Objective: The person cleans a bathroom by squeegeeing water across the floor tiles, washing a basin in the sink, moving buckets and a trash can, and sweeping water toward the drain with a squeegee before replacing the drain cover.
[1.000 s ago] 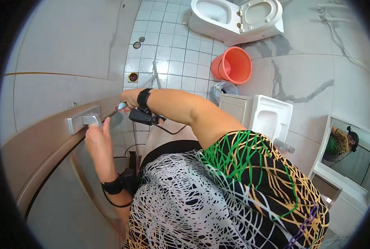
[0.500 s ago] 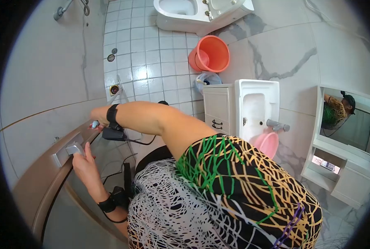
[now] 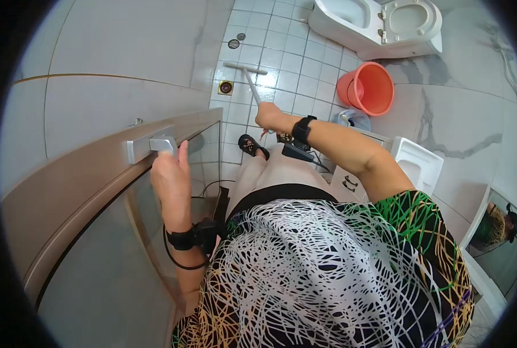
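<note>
My left hand point(image 3: 172, 181) is closed around the silver door handle point(image 3: 164, 144) on the brown-framed glass door point(image 3: 73, 159). Its thumb points up along the handle. Out in front of my body, my right hand point(image 3: 270, 118) grips the light grey pole of a floor squeegee point(image 3: 252, 87). The squeegee's wide head lies on the wet-looking floor tiles, just beyond a square brass drain point(image 3: 226, 87). Part of the pole is hidden by my right hand and forearm.
An orange bucket point(image 3: 380, 90) stands near the white toilet point(image 3: 351, 16). Beside it are a bagged bin point(image 3: 354, 119), a white cabinet point(image 3: 351, 174) and a washbasin point(image 3: 418, 165). My black shoe point(image 3: 248, 144) is on the white tiled floor point(image 3: 278, 43).
My right hand has moved away from the door, bringing the squeegee over the floor tiles. My left hand stays on the door handle. The camera view has turned, shifting the room rightward.
</note>
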The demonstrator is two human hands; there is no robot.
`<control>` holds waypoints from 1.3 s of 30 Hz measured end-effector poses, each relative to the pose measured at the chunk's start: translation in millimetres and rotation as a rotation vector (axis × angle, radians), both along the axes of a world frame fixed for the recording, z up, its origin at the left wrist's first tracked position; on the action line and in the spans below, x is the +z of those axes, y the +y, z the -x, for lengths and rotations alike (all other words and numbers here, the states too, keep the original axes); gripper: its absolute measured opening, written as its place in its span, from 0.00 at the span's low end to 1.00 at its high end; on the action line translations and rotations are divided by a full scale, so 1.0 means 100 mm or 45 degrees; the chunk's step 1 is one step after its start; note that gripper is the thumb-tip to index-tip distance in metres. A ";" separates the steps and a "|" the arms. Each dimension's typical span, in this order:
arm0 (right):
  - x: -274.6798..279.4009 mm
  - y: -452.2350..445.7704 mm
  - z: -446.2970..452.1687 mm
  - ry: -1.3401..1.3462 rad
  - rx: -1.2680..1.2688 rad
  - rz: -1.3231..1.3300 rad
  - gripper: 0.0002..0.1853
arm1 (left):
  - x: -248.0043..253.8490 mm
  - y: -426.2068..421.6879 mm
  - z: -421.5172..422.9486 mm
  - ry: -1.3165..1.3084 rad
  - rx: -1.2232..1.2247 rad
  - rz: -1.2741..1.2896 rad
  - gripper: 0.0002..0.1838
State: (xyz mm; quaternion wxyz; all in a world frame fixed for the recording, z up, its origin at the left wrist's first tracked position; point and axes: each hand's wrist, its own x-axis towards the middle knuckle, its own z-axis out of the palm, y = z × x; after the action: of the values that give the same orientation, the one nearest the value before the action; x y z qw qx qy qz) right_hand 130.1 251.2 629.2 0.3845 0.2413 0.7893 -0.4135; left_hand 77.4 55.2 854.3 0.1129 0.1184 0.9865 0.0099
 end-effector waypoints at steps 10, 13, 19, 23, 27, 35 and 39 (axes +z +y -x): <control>0.03 -0.25 -0.57 0.223 0.511 0.165 0.10 | -0.07 -0.03 -0.03 0.027 0.019 -0.141 0.24; -0.11 -0.21 -0.81 0.191 0.530 0.113 0.10 | -0.08 -0.03 -0.01 0.004 0.042 -0.133 0.24; 0.12 0.04 -0.89 0.044 0.587 -0.102 0.12 | -0.09 -0.05 -0.04 0.020 0.024 -0.153 0.23; 0.19 0.31 -0.77 0.171 0.682 -0.133 0.09 | -0.11 -0.06 -0.02 0.044 -0.023 -0.146 0.23; -0.15 0.44 -0.58 0.134 0.704 -0.127 0.21 | -0.12 -0.05 -0.02 0.045 -0.026 -0.182 0.23; -0.09 0.50 -0.68 0.349 0.766 -0.236 0.07 | -0.18 -0.07 -0.03 0.059 0.015 -0.188 0.23; -0.33 0.58 -0.87 0.314 0.723 -0.275 0.08 | -0.20 -0.11 -0.02 0.063 0.027 -0.147 0.23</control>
State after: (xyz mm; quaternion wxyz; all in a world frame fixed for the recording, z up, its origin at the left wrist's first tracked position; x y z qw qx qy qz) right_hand 216.9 309.5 596.3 0.3581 -0.0010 0.9050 -0.2297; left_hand 79.6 43.7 834.6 0.0813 0.1144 0.9880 0.0652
